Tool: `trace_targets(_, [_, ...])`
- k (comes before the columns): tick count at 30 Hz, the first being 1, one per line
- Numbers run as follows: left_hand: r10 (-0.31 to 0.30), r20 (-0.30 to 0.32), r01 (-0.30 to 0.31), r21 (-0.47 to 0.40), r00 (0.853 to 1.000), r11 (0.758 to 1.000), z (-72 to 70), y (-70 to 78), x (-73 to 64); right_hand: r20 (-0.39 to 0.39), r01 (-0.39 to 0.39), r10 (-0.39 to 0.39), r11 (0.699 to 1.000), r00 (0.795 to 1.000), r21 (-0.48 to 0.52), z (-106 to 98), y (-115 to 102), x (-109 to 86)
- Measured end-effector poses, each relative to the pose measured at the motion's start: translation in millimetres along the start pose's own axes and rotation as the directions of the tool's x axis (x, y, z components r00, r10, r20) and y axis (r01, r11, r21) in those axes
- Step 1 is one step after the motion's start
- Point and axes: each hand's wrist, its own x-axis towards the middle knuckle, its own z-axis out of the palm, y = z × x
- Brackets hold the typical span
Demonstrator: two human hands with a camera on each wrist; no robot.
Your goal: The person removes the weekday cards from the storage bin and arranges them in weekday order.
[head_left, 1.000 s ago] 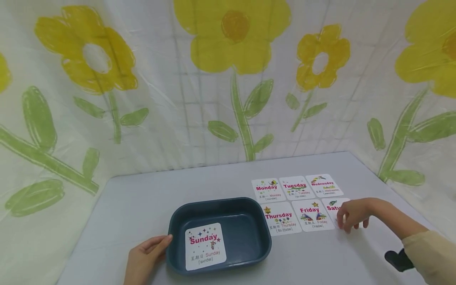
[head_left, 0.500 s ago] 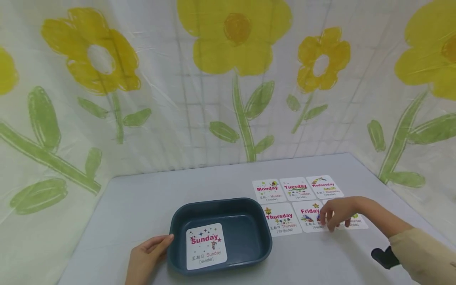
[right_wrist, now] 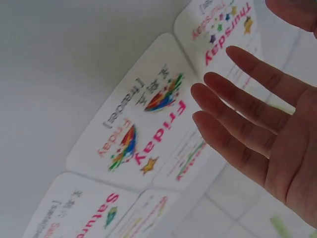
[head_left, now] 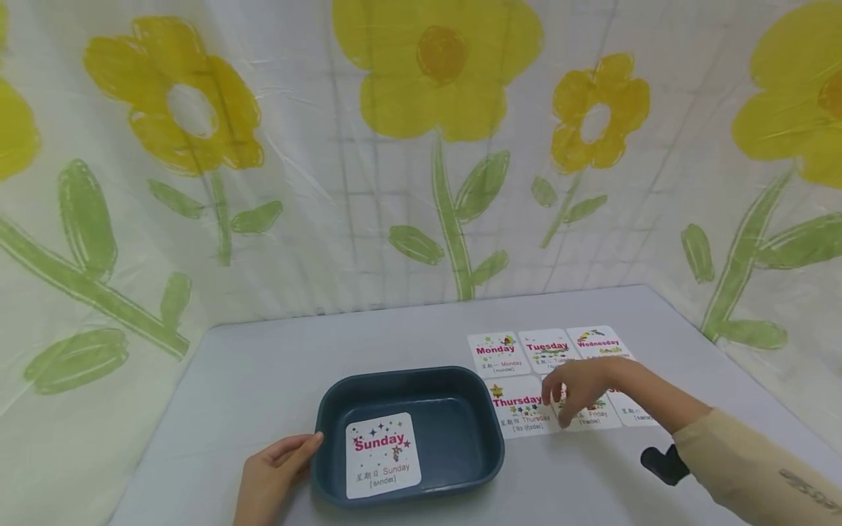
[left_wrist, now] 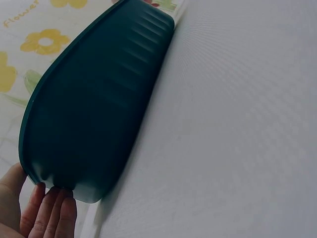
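My left hand (head_left: 272, 475) grips the left end of a dark blue-green plastic tray (head_left: 457, 442). In the left wrist view the thumb lies at the rim and the fingers are under the tray's end. A white Sunday card (head_left: 383, 454) lies inside the tray, toward its left. My right hand (head_left: 585, 381) hovers over the Friday card (head_left: 597, 419), near the Thursday card (head_left: 520, 408). Seen from the right wrist, its fingers (right_wrist: 242, 111) are loosely spread and hold nothing. Part of the Saturday card (head_left: 634, 413) is hidden by the right arm.
Monday (head_left: 498, 354), Tuesday (head_left: 547, 349) and Wednesday (head_left: 598, 340) cards form the back row on the pale table (head_left: 276, 380). A curtain (head_left: 296, 219) with yellow flowers stands behind. Something black (head_left: 664, 465) shows beside the right sleeve.
My right hand has moved left, from over the Saturday card to over Friday and the edge of Thursday. The left hand and the tray stay put.
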Motion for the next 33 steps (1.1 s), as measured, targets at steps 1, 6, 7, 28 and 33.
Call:
trace_targets(1, [-0.002, 0.001, 0.002, -0.002, 1.000, 1.000, -0.1, 0.3, -0.1, -0.001, 0.014, -0.014, 1.000, 1.000, -0.014, -1, -5, 1.4])
trace_targets(6, [0.005, 0.011, -0.005, -0.008, 1.000, 1.000, -0.9, 0.5, -0.7, 0.004, 0.086, -0.086, 0.994, 0.996, -0.065, -6, -34, 4.1])
trace_targets(7, [0.004, 0.010, -0.004, -0.007, 1.000, 1.000, -0.8, 0.4, -0.6, 0.006, 0.102, -0.102, 0.992, 0.995, -0.075, -7, -40, 3.7])
trace_targets(28, [0.013, 0.000, -0.013, -0.013, 1.000, 1.000, -1.0, 0.2, -0.3, -0.008, 0.428, -0.436, 0.886, 0.900, -0.182, 2, -129, 28.1])
trace_targets(33, [0.022, 0.006, -0.022, -0.018, 1.000, 1.000, -1.1, 0.2, -0.1, -0.003, 0.477, -0.489, 0.852, 0.872, -0.217, 16, -156, 44.3])
